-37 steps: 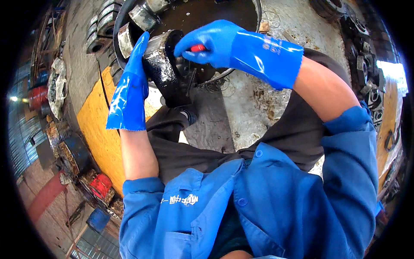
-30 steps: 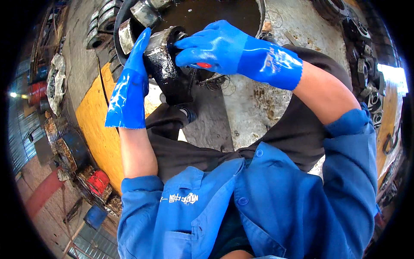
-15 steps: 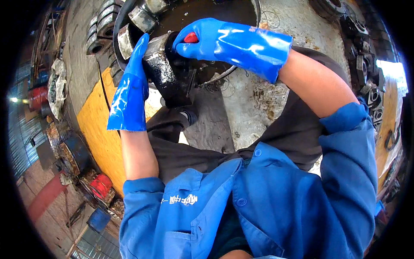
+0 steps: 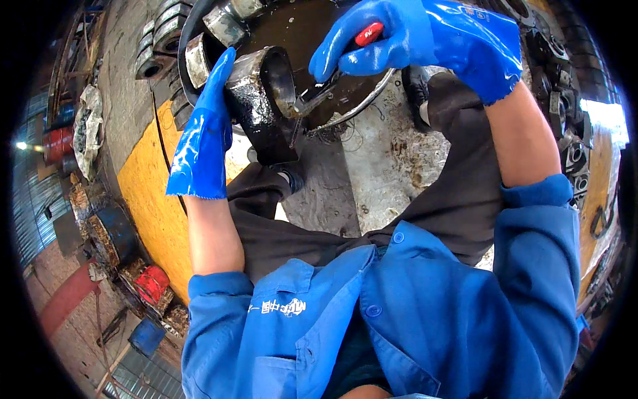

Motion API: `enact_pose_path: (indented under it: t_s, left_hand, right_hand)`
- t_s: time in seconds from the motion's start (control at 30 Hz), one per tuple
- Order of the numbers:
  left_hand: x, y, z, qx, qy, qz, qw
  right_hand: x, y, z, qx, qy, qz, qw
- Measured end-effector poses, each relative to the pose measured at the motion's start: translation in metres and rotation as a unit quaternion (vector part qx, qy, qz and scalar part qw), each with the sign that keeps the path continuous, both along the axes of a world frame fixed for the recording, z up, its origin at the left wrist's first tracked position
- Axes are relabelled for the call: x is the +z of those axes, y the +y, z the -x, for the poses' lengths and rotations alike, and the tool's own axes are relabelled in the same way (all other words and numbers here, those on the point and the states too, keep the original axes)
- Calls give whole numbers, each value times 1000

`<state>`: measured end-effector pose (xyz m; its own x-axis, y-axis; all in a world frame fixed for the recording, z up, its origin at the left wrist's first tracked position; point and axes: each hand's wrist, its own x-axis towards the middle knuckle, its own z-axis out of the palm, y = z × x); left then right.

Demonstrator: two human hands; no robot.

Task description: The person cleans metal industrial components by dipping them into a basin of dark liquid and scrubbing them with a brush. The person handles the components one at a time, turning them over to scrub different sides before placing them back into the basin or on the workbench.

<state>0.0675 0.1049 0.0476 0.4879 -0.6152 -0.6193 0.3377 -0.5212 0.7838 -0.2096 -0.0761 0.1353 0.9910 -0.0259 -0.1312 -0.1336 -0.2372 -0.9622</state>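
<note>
My left hand [image 4: 207,130], in a blue rubber glove, grips the left side of an oily metal housing [image 4: 251,93] with a round bore. The housing is tilted, with its bore towards the right and a dark flat base at its lower end. My right hand [image 4: 392,40], gloved alike, is closed around a red-handled tool [image 4: 369,34]. The tool's narrow metallic end is by the lower right edge of the bore; whether it touches I cannot tell. Most of the handle is hidden in the glove. Beneath lies a round tub [image 4: 364,103] of dark liquid.
More metal housings [image 4: 224,26] lie in the tub's left part. Stacked metal parts [image 4: 169,30] stand on the floor beyond it. Several machined pieces [image 4: 575,156] line the right side. A yellow board [image 4: 149,193] lies at my left, and my legs flank the tub.
My right hand has moved right and away from the housing with the red-handled tool, uncovering the bore and the tool's metallic end. My left hand and the housing have hardly moved.
</note>
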Motion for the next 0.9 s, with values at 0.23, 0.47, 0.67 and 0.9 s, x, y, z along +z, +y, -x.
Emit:
enact_pose_path:
  t_s: [0.23,0.47,0.67,0.9]
  left_hand:
    - [19,-5,17,2,-18,-8,1000]
    - [27,1,22,38,-3,-6,999]
    - [28,3,24,29,-7,25,999]
    - [23,5,20,4,-2,67,998]
  right_hand:
    - [-39,19,-18,12,18,38,999]
    - [-83,14,-40,18,-11,157,987]
    - [-89,2,-49,-50,18,226,973]
    - [-74,31,-62,-216,8,-97,972]
